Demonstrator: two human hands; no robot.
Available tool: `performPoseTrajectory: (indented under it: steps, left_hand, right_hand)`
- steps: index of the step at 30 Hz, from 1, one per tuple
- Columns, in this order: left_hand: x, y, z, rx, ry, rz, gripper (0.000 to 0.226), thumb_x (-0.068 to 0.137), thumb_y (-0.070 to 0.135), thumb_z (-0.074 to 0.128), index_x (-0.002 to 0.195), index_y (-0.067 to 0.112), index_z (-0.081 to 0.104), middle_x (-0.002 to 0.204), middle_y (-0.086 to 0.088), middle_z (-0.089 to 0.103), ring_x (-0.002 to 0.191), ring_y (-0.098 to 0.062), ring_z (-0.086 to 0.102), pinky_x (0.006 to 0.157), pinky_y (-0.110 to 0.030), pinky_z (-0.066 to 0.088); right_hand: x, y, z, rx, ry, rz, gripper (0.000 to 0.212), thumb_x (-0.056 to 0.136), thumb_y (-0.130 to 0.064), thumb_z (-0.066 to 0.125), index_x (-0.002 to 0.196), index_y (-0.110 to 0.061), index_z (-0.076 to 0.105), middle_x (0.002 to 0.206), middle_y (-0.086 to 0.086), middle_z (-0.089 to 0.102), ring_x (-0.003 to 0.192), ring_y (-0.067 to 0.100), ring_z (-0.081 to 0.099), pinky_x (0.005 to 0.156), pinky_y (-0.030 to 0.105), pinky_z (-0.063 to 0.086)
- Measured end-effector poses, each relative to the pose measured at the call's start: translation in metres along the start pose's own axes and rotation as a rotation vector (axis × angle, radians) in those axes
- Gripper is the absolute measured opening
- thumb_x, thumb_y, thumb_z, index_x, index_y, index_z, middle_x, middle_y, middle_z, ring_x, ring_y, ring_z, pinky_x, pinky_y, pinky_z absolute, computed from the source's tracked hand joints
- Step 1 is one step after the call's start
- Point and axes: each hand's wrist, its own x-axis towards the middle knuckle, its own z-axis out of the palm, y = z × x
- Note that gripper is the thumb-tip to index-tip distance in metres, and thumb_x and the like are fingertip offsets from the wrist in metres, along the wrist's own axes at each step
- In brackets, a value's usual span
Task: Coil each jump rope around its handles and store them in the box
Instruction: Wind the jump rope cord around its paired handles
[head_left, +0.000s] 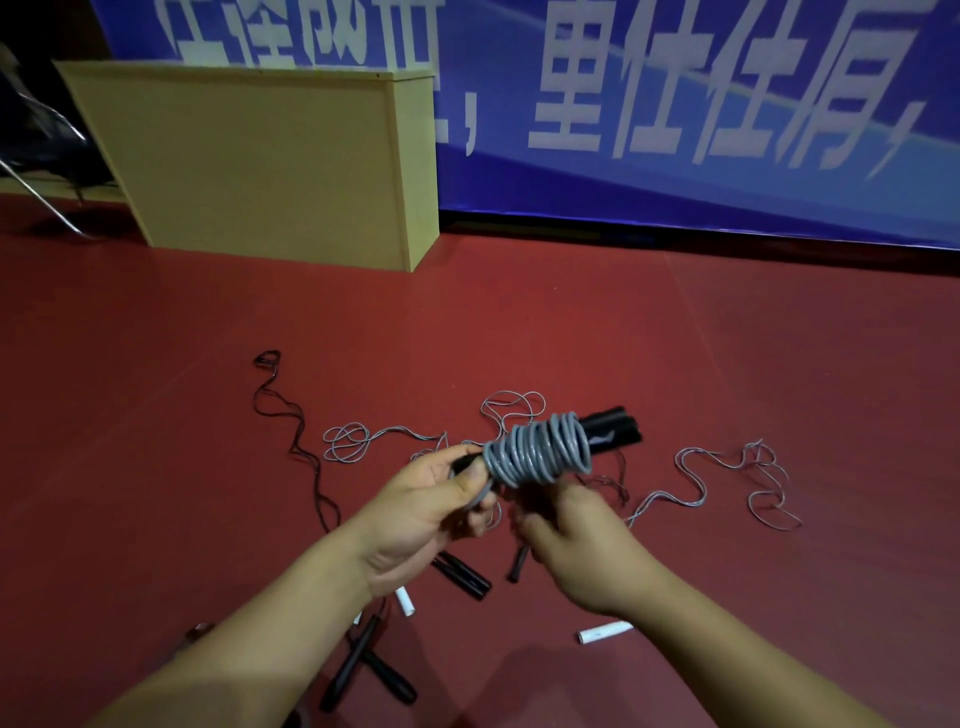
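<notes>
A grey jump rope (540, 449) is wound in many loops around a pair of black handles (613, 428) held above the red floor. My left hand (431, 504) grips the near end of the handles and pinches a strand of the grey rope. Just below the coil, my right hand (566, 535) has its fingers curled, and what it holds is hidden. More grey rope (727, 467) lies loose on the floor to the right, and another grey tangle (348, 441) to the left. The box is not clearly in view.
A thin black rope (291, 415) snakes over the floor at left. Black handles (462, 574) (363, 665) and white handles (605, 631) (405, 603) lie below my hands. A tan wooden cabinet (270, 161) and a blue banner (675, 104) stand behind.
</notes>
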Motion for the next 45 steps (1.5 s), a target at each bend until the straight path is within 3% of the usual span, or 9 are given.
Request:
performPoseTrajectory:
  steps: [8, 13, 17, 22, 26, 34, 40, 42, 45]
  left_hand:
    - [0.007, -0.010, 0.000, 0.224, 0.200, 0.015, 0.019, 0.094, 0.027, 0.054, 0.095, 0.009, 0.061, 0.067, 0.005, 0.053, 0.052, -0.005, 0.039, 0.051, -0.016, 0.033]
    - [0.011, -0.019, 0.003, 0.383, 0.374, 0.081, 0.023, 0.096, 0.019, 0.057, 0.095, -0.004, 0.060, 0.064, 0.004, 0.057, 0.047, -0.007, 0.041, 0.050, -0.019, 0.035]
    - [0.015, -0.023, 0.007, 0.524, 0.477, 0.153, 0.010, 0.095, 0.011, 0.060, 0.086, 0.010, 0.064, 0.065, 0.001, 0.060, 0.046, -0.004, 0.044, 0.050, -0.021, 0.036]
    - [0.018, -0.029, 0.001, 0.844, 0.528, 0.204, 0.008, 0.087, 0.018, 0.070, 0.082, 0.022, 0.066, 0.069, 0.008, 0.068, 0.064, -0.011, 0.061, 0.065, -0.032, 0.048]
    - [0.022, -0.024, 0.000, 0.812, 0.548, 0.122, 0.009, 0.083, 0.019, 0.075, 0.080, 0.017, 0.067, 0.060, 0.007, 0.067, 0.050, -0.010, 0.058, 0.059, -0.037, 0.052]
    - [0.026, -0.023, -0.019, 0.982, 0.472, -0.047, 0.021, 0.072, 0.032, 0.083, 0.068, 0.022, 0.065, 0.064, 0.001, 0.068, 0.054, -0.012, 0.054, 0.056, -0.027, 0.042]
    - [0.019, -0.022, -0.032, 1.087, 0.159, -0.113, 0.016, 0.073, 0.038, 0.075, 0.077, 0.027, 0.063, 0.067, 0.001, 0.066, 0.062, -0.015, 0.058, 0.067, -0.037, 0.051]
    - [0.014, -0.018, -0.031, 0.973, 0.003, -0.126, 0.009, 0.082, 0.025, 0.072, 0.079, 0.024, 0.065, 0.067, 0.008, 0.059, 0.065, -0.007, 0.052, 0.067, -0.034, 0.046]
    - [0.007, -0.010, -0.027, 0.710, -0.134, -0.128, 0.002, 0.086, 0.021, 0.066, 0.084, 0.020, 0.067, 0.074, 0.011, 0.058, 0.073, -0.006, 0.050, 0.070, -0.022, 0.041]
  right_hand:
    - [-0.002, -0.002, 0.010, -0.017, 0.033, 0.089, 0.019, 0.092, -0.035, 0.053, 0.079, -0.022, 0.049, 0.072, 0.003, 0.067, 0.067, 0.020, 0.064, 0.067, 0.040, 0.051]
    - [-0.004, 0.001, 0.008, -0.108, 0.026, 0.102, 0.029, 0.090, -0.039, 0.051, 0.073, -0.016, 0.049, 0.064, 0.004, 0.065, 0.063, 0.020, 0.063, 0.064, 0.040, 0.050]
    - [-0.008, 0.001, 0.010, -0.170, 0.019, 0.101, 0.024, 0.088, -0.034, 0.052, 0.073, -0.016, 0.047, 0.063, 0.004, 0.063, 0.064, 0.020, 0.061, 0.064, 0.041, 0.048]
    - [-0.009, 0.000, 0.011, -0.213, -0.001, 0.114, 0.026, 0.085, -0.034, 0.051, 0.070, -0.014, 0.046, 0.061, 0.004, 0.062, 0.063, 0.022, 0.058, 0.062, 0.041, 0.047]
    - [-0.012, 0.000, 0.009, -0.295, 0.006, 0.130, 0.030, 0.085, -0.042, 0.049, 0.071, -0.016, 0.043, 0.065, 0.002, 0.061, 0.069, 0.027, 0.059, 0.063, 0.040, 0.047]
    - [-0.019, -0.007, 0.005, -0.460, -0.071, 0.009, 0.008, 0.093, -0.033, 0.040, 0.093, -0.025, 0.041, 0.095, 0.009, 0.065, 0.086, 0.040, 0.058, 0.063, 0.041, 0.039]
    - [-0.014, 0.001, -0.006, -0.451, -0.021, -0.014, 0.011, 0.093, -0.036, 0.044, 0.087, -0.027, 0.048, 0.093, -0.002, 0.054, 0.087, 0.030, 0.057, 0.069, 0.040, 0.045]
    - [-0.010, 0.007, -0.008, -0.366, -0.024, -0.015, 0.006, 0.091, -0.035, 0.051, 0.093, -0.029, 0.054, 0.093, -0.007, 0.050, 0.088, 0.020, 0.057, 0.075, 0.038, 0.046]
    - [-0.004, 0.015, -0.008, -0.091, -0.097, 0.028, 0.008, 0.090, -0.028, 0.061, 0.087, -0.035, 0.057, 0.092, -0.012, 0.050, 0.081, 0.000, 0.052, 0.077, 0.017, 0.041]
